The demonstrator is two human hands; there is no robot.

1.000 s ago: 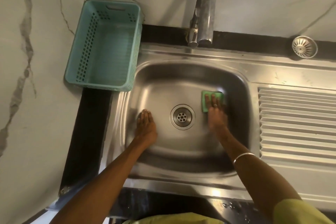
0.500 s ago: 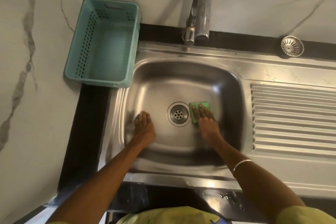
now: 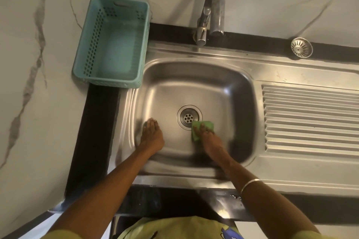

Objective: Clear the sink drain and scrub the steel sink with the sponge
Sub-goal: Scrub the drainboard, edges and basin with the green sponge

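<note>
Green sponge (image 3: 202, 129) pressed flat under right hand (image 3: 210, 139), left hand (image 3: 151, 136) flat on sink (image 3: 194, 87)

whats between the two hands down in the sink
Bare steel basin floor in the head view. The drain sits just above that gap, between left hand and right hand's sponge.

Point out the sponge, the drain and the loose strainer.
sponge (image 3: 208, 124): head view, bare green corner beyond the fingers.
drain (image 3: 188, 117): head view, its holed centre.
strainer (image 3: 301, 47): head view, middle of its slotted top.
</note>
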